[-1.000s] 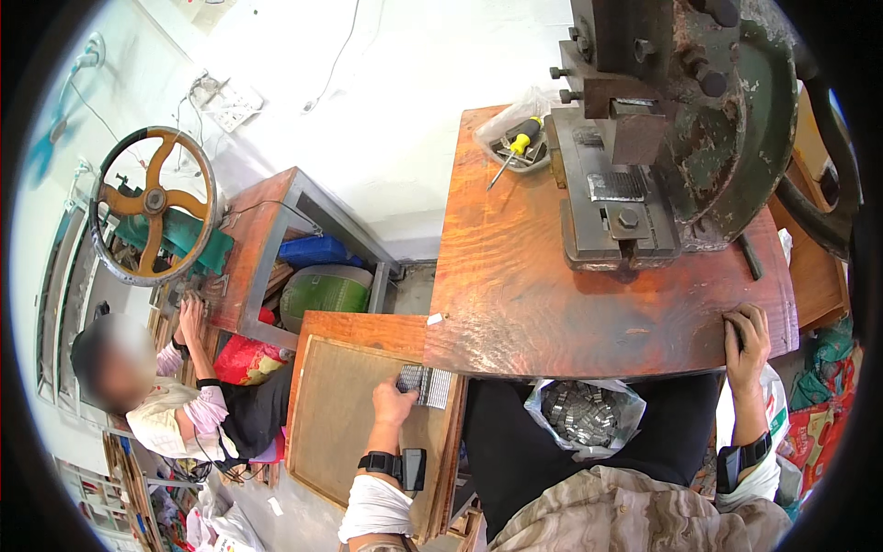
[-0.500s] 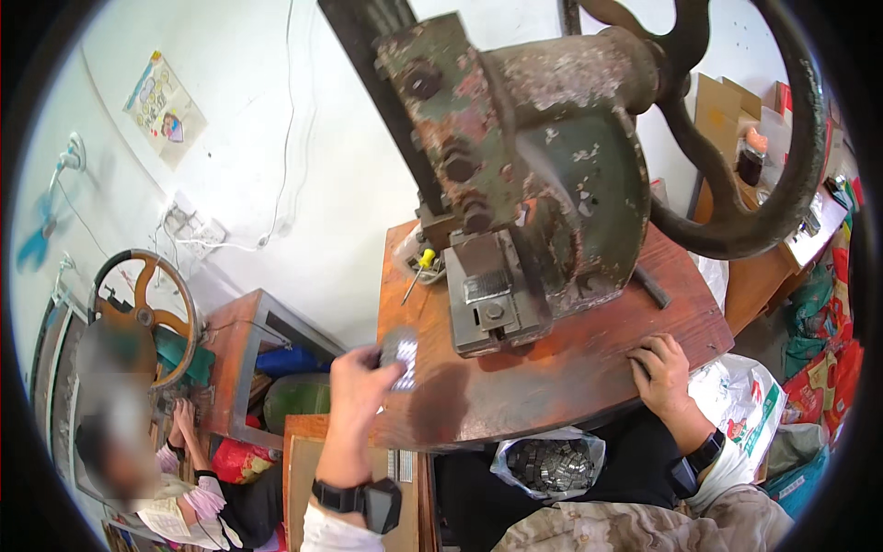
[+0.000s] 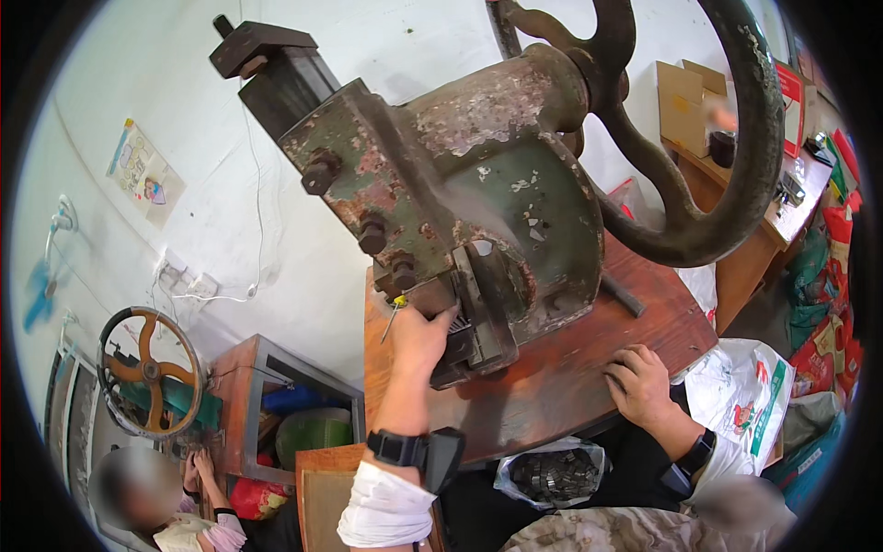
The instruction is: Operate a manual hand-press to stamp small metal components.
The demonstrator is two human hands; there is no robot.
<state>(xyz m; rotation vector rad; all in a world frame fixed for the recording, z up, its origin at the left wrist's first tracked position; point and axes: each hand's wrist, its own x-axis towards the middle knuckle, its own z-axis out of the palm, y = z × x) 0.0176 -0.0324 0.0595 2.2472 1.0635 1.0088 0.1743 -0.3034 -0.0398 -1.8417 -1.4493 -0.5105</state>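
My left hand (image 3: 418, 340) reaches in at the die block (image 3: 483, 354) of a hand-operated press (image 3: 441, 166) with worn green paint. Its thumb points right, close to a striped metal surface (image 3: 458, 322) under the ram. The fingers are bent and mostly hidden, so what they hold does not show. Beside them a yellow-handled screwdriver (image 3: 397, 302) sticks out. My right hand (image 3: 641, 385) rests on the front right of the wooden tabletop (image 3: 552, 386), its fingers loosely curved and apart, with nothing in them. A plastic bag (image 3: 556, 471) of small dark metal pieces sits below the table's edge.
The press's large handwheel (image 3: 717, 230) curves over the right side. A short metal bar (image 3: 624, 294) lies by the press base. At lower left a person (image 3: 198, 497) sits near another wheel (image 3: 149, 371) and a cabinet (image 3: 241, 386). Plastic bags (image 3: 740, 396) stand at the right.
My left hand has moved up and right from the table's front edge to the die, with the shiny patterned metal piece it held no longer plainly visible. The view has shifted; my right hand stays on the table.
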